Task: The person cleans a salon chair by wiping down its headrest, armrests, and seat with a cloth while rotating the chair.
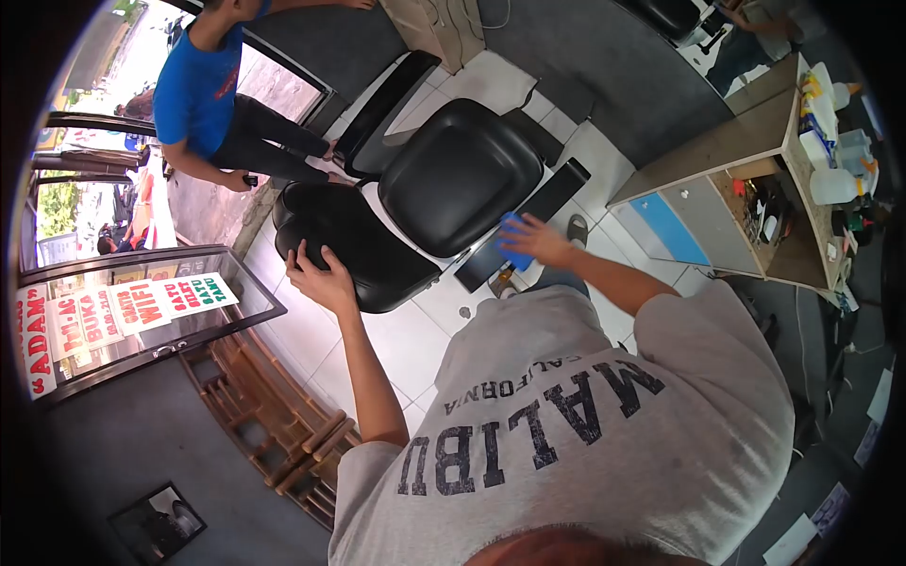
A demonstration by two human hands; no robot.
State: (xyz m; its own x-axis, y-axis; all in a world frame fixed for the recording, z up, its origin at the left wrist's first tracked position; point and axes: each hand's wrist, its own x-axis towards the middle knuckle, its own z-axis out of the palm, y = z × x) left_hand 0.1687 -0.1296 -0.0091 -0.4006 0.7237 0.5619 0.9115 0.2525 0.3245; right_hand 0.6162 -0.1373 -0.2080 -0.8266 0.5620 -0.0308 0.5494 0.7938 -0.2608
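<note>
The blue cloth (516, 258) sits beneath the right hand (541, 241), held in its fingers against the near armrest (568, 183), whose long axis runs alongside the seat (461, 172). Farther away, the left hand (322, 282) rests on the backrest (373, 257), fingers apart.

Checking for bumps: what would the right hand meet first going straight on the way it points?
Most likely the black seat cushion; depth is unclear, so the right hand might pass above it.
</note>
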